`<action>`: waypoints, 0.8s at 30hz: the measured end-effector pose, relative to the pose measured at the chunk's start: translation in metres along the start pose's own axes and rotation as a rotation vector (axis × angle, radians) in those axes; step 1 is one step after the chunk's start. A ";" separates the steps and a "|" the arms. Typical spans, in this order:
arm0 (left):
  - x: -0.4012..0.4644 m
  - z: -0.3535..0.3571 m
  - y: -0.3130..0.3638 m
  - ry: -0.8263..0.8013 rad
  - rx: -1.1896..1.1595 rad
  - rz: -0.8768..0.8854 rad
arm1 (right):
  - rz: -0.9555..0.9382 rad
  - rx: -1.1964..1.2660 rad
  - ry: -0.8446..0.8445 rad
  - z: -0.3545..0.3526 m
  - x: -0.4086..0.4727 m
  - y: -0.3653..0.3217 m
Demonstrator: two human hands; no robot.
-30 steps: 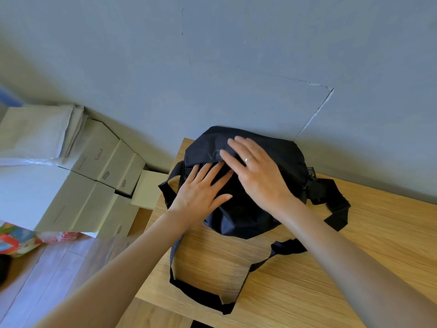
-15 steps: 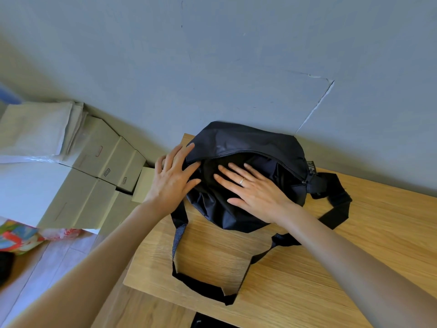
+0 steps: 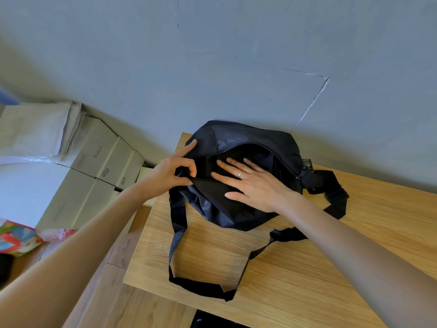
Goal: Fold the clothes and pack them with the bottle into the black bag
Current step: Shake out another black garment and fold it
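Only 1 view to go on, the head camera, looking down at a light wooden table (image 3: 307, 268) pushed up against a grey-blue wall (image 3: 212, 55). The black bag (image 3: 212, 204) sits at the far left corner of the table, right against the wall, with its top zipper opening gaping so you can see dark stuff inside, though I can't make out whether that's clothes, the bottle or just lining. The left hand (image 3: 170, 172) is at the left end of the opening, thumb and a curled finger pinching the bag's edge right where the zipper line ends, with the index finger stretched out along the upper lip of the bag. The right hand (image 3: 250, 183) lies flat with fingers straight and spread, palm on the front panel and fingertips reaching into the opening, pressing down; there's a ring (image 3: 240, 174) on 1 finger. So 1 hand is clamped on the fabric and the other is just pressing, not gripping. The bag's long shoulder strap (image 3: 196, 286) loops out across the table toward the near edge, and another strap section (image 3: 331, 185) bunches up off the right end of the bag. Off to the left of the table, down on the floor, there's a stack of pale cardboard boxes (image 3: 94, 162) with folded grey cloth (image 3: 35, 131) on top, and something colourful (image 3: 16, 237) at the left edge.
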State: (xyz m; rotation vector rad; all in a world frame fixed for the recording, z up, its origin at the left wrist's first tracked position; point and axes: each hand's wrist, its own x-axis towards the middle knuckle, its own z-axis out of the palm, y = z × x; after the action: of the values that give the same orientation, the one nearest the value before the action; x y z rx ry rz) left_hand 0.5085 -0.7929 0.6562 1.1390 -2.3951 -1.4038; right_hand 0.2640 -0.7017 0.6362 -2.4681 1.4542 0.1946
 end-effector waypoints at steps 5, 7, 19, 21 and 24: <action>0.002 -0.004 0.007 0.047 -0.062 0.009 | 0.005 0.152 -0.095 -0.015 0.001 -0.002; 0.000 0.001 0.009 0.118 -0.058 0.005 | 0.040 0.229 -0.109 -0.018 0.001 -0.004; 0.009 0.050 0.031 0.086 0.721 0.376 | 0.267 -0.048 0.300 0.000 -0.049 -0.014; 0.016 0.057 0.038 0.119 0.724 0.372 | 0.300 -0.057 0.323 0.002 -0.057 -0.016; 0.023 0.066 0.040 0.104 0.774 0.331 | 0.312 -0.044 0.340 0.004 -0.064 -0.021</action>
State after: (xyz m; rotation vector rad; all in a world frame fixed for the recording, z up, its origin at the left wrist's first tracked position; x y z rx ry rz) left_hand 0.4401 -0.7521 0.6458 0.8203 -2.9413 -0.2944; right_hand 0.2514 -0.6369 0.6521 -2.3786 1.9930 -0.1436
